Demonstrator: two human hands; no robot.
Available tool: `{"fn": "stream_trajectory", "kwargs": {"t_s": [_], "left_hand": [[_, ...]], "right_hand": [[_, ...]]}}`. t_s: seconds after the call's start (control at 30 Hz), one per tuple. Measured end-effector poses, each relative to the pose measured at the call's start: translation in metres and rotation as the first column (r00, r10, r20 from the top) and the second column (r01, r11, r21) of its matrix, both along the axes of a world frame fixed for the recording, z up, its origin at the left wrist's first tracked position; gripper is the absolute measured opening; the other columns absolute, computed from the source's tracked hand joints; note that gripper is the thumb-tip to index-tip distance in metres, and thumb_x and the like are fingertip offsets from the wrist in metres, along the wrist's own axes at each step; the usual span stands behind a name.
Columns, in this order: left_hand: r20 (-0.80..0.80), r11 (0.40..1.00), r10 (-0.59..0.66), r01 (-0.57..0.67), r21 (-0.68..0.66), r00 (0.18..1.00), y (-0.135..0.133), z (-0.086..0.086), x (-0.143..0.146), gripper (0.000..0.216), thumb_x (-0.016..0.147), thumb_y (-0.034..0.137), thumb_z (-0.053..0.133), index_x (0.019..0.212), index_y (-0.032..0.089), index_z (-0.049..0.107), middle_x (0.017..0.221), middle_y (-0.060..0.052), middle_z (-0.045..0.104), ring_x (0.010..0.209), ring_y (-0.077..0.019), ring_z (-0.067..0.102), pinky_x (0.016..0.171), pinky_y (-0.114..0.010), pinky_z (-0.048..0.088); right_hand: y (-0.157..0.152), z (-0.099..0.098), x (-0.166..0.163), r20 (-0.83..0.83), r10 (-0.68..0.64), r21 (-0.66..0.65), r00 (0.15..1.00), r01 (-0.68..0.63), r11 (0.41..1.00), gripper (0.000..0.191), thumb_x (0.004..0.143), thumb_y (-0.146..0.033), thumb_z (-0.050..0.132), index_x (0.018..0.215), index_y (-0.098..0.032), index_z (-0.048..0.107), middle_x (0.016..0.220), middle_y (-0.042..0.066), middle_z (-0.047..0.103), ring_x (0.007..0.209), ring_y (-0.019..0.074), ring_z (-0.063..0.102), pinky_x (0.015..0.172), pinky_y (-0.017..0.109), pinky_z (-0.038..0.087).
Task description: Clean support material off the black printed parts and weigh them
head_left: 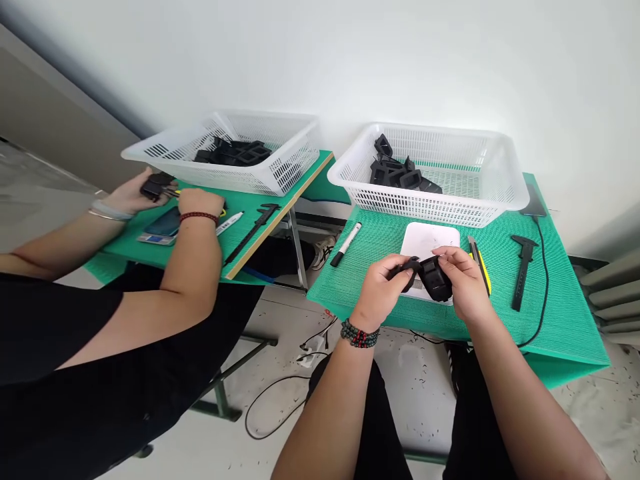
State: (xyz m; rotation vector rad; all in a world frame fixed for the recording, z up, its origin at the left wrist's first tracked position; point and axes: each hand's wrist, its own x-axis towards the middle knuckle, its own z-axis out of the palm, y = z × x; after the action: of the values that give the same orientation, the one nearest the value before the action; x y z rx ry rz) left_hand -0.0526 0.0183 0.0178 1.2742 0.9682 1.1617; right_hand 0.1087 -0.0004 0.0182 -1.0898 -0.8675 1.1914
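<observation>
My left hand (383, 287) pinches a curved black plastic part (409, 272) between thumb and fingers. Beside it, my right hand (463, 280) grips a blockier black plastic part (436, 279). The two parts meet or nearly touch; I cannot tell whether they are joined. Both are held over a small white scale (431, 239), which they partly hide. Just right of my right hand lies a yellow utility knife (481, 265). A black-and-white marker (346, 245) rests to the left of my hands, and a black caliper (523, 270) lies farther right.
Behind my hands stands a white basket (415, 205) with several black parts (395, 172). A black cable (545, 287) runs down the green mat (565, 320). At the left table, a co-worker's hands (197, 202) hold a black part and a tool near another white basket (200, 168).
</observation>
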Motion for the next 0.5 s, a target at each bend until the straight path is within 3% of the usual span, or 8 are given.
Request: {"fn": "stream_trajectory", "kwargs": {"t_s": [0.17, 0.3, 0.5], "left_hand": [[0.008, 0.998, 0.048, -0.048, -0.033, 0.999, -0.0011, -0.0029, 0.0049, 0.024, 0.075, 0.030, 0.076, 0.095, 0.017, 0.073, 0.083, -0.004, 0.069, 0.071, -0.0147, 0.060, 0.061, -0.027, 0.049], [0.073, 0.991, 0.072, -0.063, -0.115, 0.995, -0.0008, -0.0052, 0.0075, 0.034, 0.069, 0.031, 0.083, 0.095, 0.017, 0.068, 0.073, 0.001, 0.060, 0.062, -0.0112, 0.055, 0.053, -0.023, 0.045], [0.038, 0.994, 0.065, -0.061, -0.087, 0.997, -0.0002, -0.0039, 0.0082, 0.023, 0.075, 0.034, 0.079, 0.085, 0.016, 0.069, 0.069, 0.001, 0.056, 0.058, -0.0092, 0.047, 0.051, -0.022, 0.039]], "right_hand": [[-0.0003, -0.0019, 0.0004, 0.036, 0.000, 0.022, 0.999, -0.001, 1.000, 0.019, 0.076, -0.041, 0.073, 0.088, -0.026, 0.074, 0.083, 0.001, 0.067, 0.076, 0.0182, 0.057, 0.069, 0.031, 0.046], [-0.0006, -0.0010, 0.0012, 0.057, 0.015, 0.033, 0.998, -0.017, 0.999, 0.020, 0.077, -0.043, 0.072, 0.086, -0.026, 0.074, 0.087, 0.002, 0.069, 0.081, 0.0196, 0.060, 0.073, 0.033, 0.048], [-0.0013, 0.0022, 0.0003, 0.112, 0.047, 0.030, 0.993, -0.051, 0.998, 0.022, 0.077, -0.045, 0.074, 0.087, -0.026, 0.073, 0.083, 0.001, 0.068, 0.075, 0.0188, 0.058, 0.068, 0.032, 0.048]]}}
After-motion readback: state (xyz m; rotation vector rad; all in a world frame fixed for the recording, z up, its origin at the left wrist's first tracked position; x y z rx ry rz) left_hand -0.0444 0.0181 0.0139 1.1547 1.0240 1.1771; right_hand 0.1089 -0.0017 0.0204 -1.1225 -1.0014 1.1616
